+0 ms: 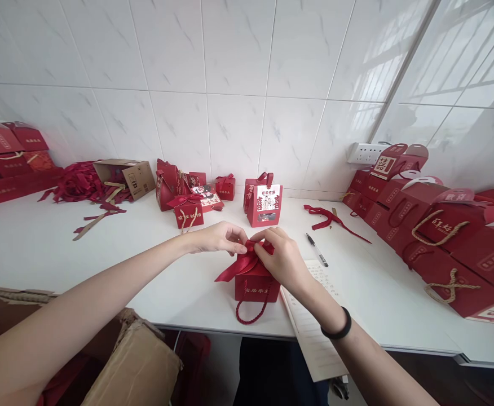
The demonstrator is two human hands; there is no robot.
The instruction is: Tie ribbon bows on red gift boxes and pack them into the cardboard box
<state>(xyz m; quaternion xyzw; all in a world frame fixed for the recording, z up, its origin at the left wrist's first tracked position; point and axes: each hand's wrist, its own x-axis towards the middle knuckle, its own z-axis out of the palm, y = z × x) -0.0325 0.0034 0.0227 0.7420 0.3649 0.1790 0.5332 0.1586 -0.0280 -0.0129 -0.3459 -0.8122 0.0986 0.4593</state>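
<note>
A small red gift box (257,288) stands near the front edge of the white table (179,279), its twisted red cord handle (251,322) hanging down in front. On top of it is a red ribbon (238,268) shaped like a bow, one tail reaching out to the left. My left hand (224,237) pinches the ribbon at the bow's left side. From the right, my right hand (278,251) closes its fingers on the ribbon by the knot, hiding part of the bow and the box's right top.
Red boxes are stacked at right (437,242) and left (12,158). Behind my hands stand a box with a picture label (264,203) and a bowed box (189,214). A pen (317,250) and notebook (318,344) lie right. An open carton (137,355) is front left.
</note>
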